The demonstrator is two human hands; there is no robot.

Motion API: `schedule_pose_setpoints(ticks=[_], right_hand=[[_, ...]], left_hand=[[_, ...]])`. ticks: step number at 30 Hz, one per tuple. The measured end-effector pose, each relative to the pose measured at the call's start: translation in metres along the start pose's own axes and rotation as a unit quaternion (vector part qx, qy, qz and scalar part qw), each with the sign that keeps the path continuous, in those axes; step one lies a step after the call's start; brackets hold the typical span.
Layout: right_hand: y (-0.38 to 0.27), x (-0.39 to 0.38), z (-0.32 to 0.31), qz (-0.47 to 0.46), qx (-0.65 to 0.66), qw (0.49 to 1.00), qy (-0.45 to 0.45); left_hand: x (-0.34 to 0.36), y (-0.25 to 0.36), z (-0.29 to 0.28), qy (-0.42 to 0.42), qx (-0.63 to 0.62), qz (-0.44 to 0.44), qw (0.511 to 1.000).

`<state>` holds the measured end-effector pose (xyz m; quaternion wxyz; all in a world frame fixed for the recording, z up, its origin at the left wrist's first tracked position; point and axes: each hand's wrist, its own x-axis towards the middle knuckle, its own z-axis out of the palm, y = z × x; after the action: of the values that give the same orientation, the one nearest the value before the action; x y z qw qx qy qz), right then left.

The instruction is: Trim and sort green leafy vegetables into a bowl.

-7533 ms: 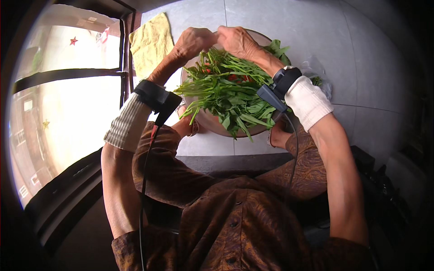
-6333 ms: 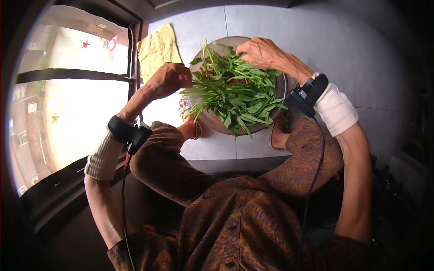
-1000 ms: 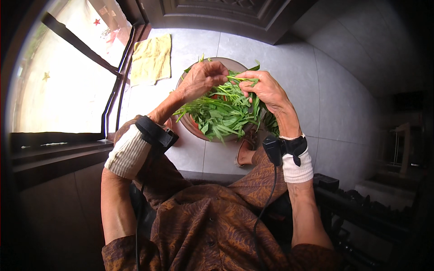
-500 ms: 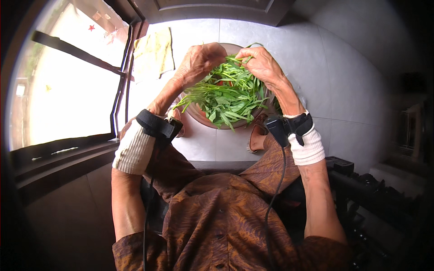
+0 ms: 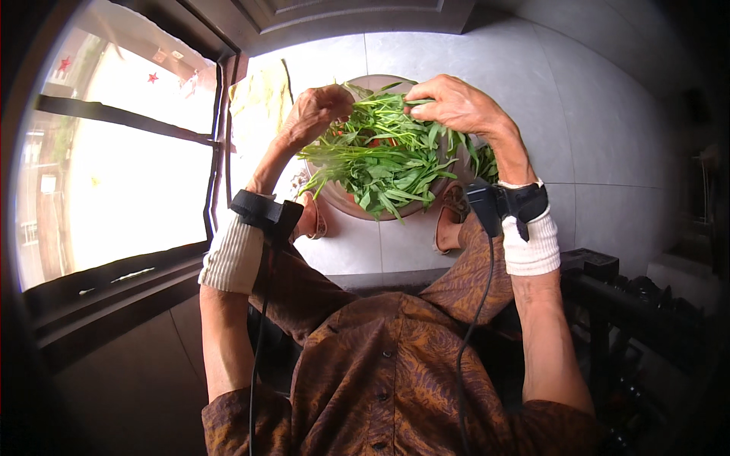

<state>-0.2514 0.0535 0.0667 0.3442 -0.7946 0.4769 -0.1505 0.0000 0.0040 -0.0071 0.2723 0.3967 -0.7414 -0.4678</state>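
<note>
A heap of long-stemmed leafy greens (image 5: 395, 163) fills a round basin (image 5: 338, 201) on the floor between my feet. Over the far right side of the heap, my right hand (image 5: 456, 105) pinches a green stem with leaves between thumb and fingers. At the far left of the basin is my left hand (image 5: 323, 110), its fingers curled closed beside the stem ends; what they hold, if anything, is hidden. Bits of red or orange show among the leaves. More dark greens (image 5: 484, 163) lie just right of the basin, partly behind my right wrist.
A yellowish cloth (image 5: 262, 95) lies on the tiled floor (image 5: 532, 114) left of the basin. Beyond the basin stands a dark panelled door (image 5: 342, 19). A bright glazed frame (image 5: 122, 159) is on my left. Black straps with devices and cables (image 5: 487, 289) sit on my wrists.
My hands, which were close together over the greens, are now apart. The left has moved left and slightly down; the right has shifted a little right. The view has shifted slightly too.
</note>
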Motion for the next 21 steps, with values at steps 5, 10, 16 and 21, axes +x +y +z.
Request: schedule_pose_setpoints(ticks=[5, 10, 16, 21], right_hand=[[0.017, -0.015, -0.022, 0.052, -0.034, 0.996, 0.064], [0.018, -0.019, -0.025, 0.075, 0.084, 0.968, 0.226], [0.014, -0.019, -0.03, 0.109, 0.211, 0.896, 0.376], [0.012, -0.022, -0.031, 0.115, 0.229, 0.9, 0.352]], left_hand=[[-0.001, 0.005, -0.005, -0.038, -0.071, -0.048, 0.996], [-0.005, 0.012, -0.005, -0.045, -0.152, -0.052, 0.986], [-0.008, 0.026, -0.003, -0.04, -0.215, -0.068, 0.973], [-0.009, 0.027, -0.005, -0.045, -0.228, -0.063, 0.97]])
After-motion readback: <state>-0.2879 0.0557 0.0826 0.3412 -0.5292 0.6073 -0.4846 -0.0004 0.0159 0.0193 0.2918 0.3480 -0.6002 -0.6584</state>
